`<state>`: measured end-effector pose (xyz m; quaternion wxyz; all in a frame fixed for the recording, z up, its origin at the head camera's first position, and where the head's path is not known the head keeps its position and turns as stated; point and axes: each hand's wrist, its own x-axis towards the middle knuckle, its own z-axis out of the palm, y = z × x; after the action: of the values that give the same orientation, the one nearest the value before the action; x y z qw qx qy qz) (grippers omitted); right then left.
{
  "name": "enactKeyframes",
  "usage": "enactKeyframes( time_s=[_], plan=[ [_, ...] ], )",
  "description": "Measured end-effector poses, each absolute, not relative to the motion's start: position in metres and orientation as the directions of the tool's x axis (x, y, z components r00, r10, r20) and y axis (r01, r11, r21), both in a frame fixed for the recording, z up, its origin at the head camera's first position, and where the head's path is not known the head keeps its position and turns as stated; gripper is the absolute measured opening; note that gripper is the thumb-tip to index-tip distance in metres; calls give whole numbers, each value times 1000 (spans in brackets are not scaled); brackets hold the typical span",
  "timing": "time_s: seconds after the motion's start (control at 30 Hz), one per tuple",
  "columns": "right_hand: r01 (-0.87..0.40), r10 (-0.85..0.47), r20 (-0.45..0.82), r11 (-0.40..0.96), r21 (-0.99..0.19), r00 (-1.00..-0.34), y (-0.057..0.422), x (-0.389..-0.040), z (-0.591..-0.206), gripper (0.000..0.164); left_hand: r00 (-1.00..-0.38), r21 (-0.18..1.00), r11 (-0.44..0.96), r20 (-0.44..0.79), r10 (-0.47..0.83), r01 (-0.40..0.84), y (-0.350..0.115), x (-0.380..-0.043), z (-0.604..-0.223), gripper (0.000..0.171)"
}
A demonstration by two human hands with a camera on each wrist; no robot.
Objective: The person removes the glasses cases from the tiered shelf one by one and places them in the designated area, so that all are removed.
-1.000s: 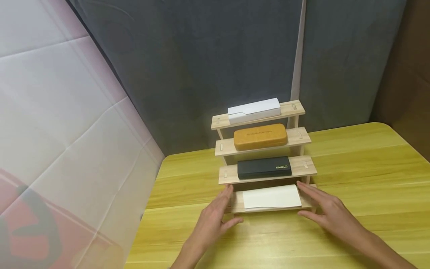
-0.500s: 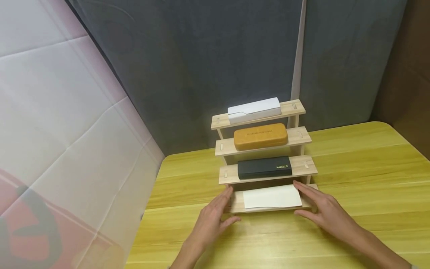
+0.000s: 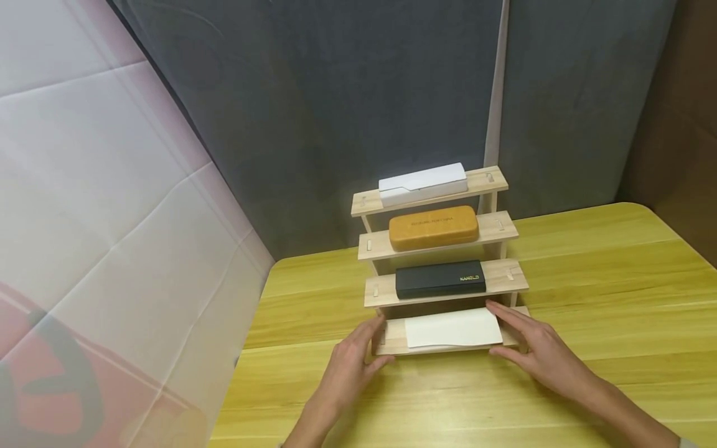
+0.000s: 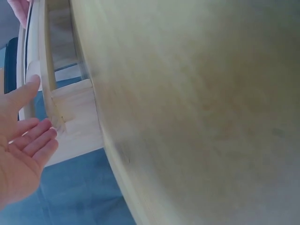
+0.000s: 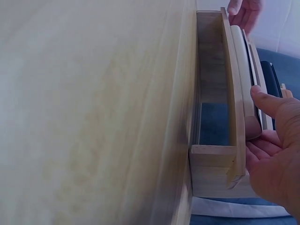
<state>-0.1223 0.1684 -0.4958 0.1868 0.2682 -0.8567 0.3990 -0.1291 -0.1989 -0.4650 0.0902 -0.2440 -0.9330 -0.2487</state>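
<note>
Thumbs apart from fingers, the left hand (image 3: 350, 365) and right hand (image 3: 551, 356) should lightly steady the pale wooden four-tier rack (image 3: 500, 274), keeping the cream-white oblong case (image 3: 454, 328) flat on its lowest step (image 3: 395, 338).

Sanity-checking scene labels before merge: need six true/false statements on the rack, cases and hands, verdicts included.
1. The orange case sits one tier above the black case. True.
2. The rack has three tiers. False: it has four.
3. The cream case lies on the bottom tier. True.
4. The top tier bears the black case. False: the top tier bears the white box.
5. The right hand is at the cream case's right end. True.
6. The left hand holds the orange case. False: the left hand is at the bottom tier's left end.
</note>
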Motion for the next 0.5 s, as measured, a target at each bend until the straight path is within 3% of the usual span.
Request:
enactKeyframes(
  time_s=[0.5],
  plan=[
    [-588,-297,514,519,-621,-805,167,-127,-493,76,-884,430,777,301,357,460,-197,-130,-469,73]
  ],
)
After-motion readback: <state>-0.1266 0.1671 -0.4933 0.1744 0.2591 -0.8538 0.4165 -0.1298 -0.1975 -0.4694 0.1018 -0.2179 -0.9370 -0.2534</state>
